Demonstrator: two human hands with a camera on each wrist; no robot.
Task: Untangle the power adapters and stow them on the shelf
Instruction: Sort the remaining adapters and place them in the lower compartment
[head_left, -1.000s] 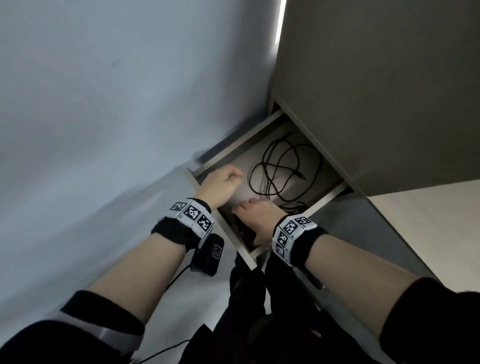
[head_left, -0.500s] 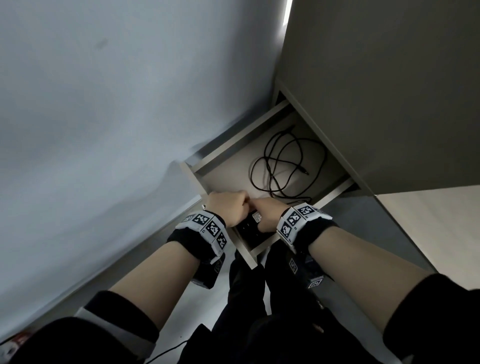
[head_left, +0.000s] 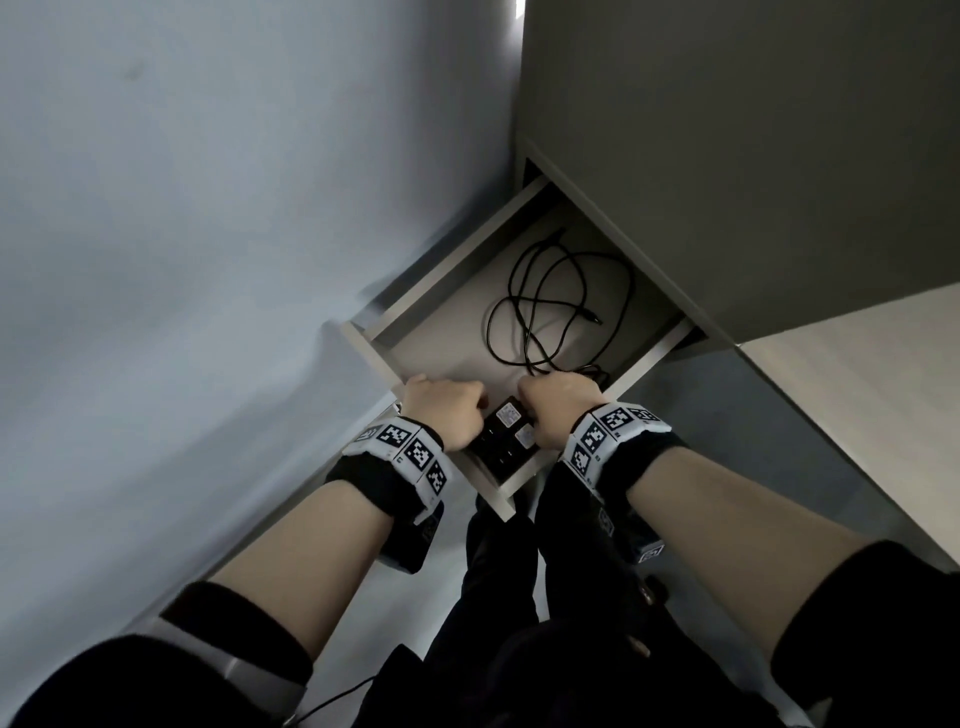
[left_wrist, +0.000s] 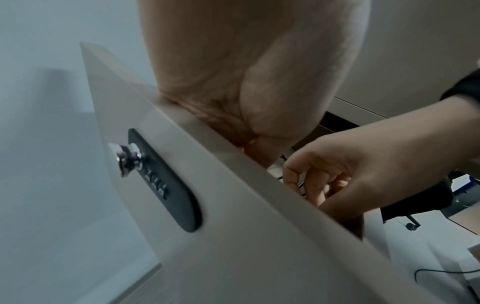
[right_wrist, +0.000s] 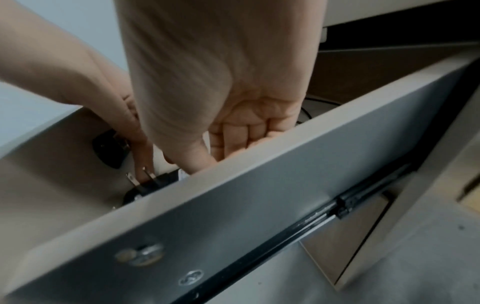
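both hands are down in the open drawer (head_left: 498, 491), at its near corner. the left hand (head_left: 441, 410) is curled, with fingers by a plug's (right_wrist: 141, 181) metal pins; i cannot tell if it grips. the right hand (head_left: 558, 410) is curled too, and a thin wire runs by its fingers; a grip is not clear. between them lie the black adapters (head_left: 501, 436), side by side. farther back, the cord (head_left: 561, 306) lies in loose crossed loops. i think the untangling is only just begun, and nothing is on a shelf.
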